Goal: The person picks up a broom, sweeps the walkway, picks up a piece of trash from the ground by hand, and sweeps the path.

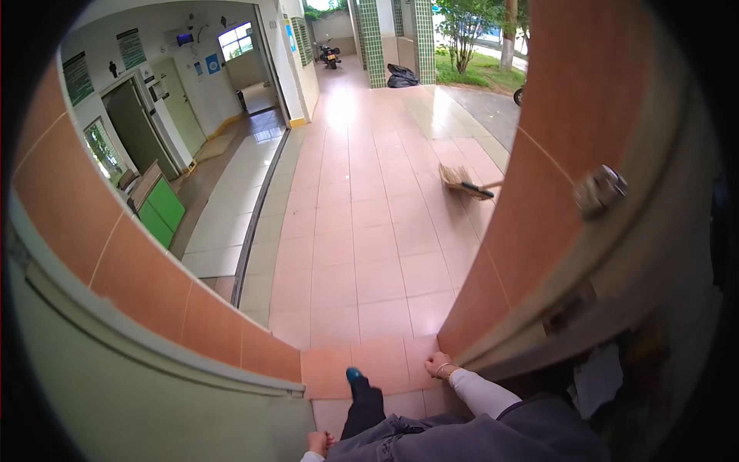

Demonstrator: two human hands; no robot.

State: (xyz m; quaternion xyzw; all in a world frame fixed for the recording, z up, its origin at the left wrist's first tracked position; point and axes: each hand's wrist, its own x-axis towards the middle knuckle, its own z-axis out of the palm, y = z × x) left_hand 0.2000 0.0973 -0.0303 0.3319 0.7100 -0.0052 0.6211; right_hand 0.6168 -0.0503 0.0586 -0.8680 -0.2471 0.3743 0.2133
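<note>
My right hand (439, 366), with a bracelet at its wrist and a light sleeve behind it, is beside the right edge of the doorway. Its fingers are curled closed and nothing shows in them. Low at the bottom edge, next to my dark trouser leg, is my left hand (319, 443), also with curled fingers and no object showing. A teal shoe (353, 375) is on the pink threshold tiles between the walls. Outside on the right, a broom head (466, 185) with pale bristles lies on the tiled floor, its handle partly hidden by the wall.
An open door (608, 269) with a metal lock stands at right, a pale green door (138, 377) at left. Left of the pink walkway (369, 223) is a room with a green cabinet (160, 212). Farther off are a black bag (402, 76), tiled pillars and a motorcycle (329, 56).
</note>
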